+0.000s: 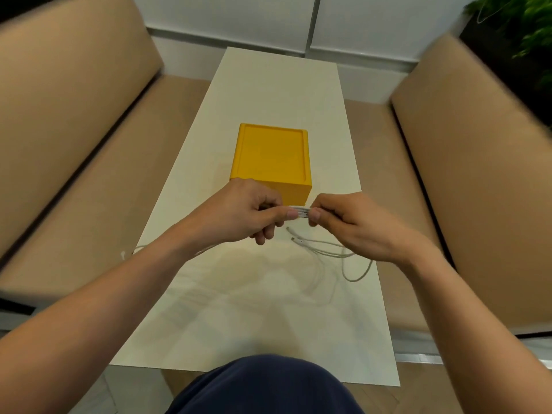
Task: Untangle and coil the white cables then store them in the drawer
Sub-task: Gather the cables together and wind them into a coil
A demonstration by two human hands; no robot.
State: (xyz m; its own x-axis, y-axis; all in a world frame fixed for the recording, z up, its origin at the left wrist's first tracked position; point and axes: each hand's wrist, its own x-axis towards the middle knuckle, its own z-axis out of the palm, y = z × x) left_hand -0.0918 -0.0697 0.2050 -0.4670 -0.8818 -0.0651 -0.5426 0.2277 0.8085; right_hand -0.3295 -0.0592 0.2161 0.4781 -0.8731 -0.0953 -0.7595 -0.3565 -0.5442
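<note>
both hands pinching one white cable bundle, just near of the yellow box

left hand (254, 213) and right hand (352, 225) are held close together above the white table (268, 85). each grips one end of a short, flat white cable bundle (301, 212), thumb on the near side and fingers curled behind. the bundle spans the small gap between the thumbs, raised off the table.

loose cable strands (328, 252) lie on the table below and right of the right hand, two connector ends pointing left, one loop trailing toward the right edge. the right hand hides where they join the bundle. a cable tail (140, 249) runs out from under the left forearm and off the table's left edge.

yellow drawer box (273, 156) sits mid-table, just far of the hands. the left hand covers its near left corner, so the drawer's state can't be told.

around: tan sofa (74, 115) left, another tan sofa (478, 174) right, green plant (522, 31) far right, dark blue clothing (265, 386) at the near edge.
</note>
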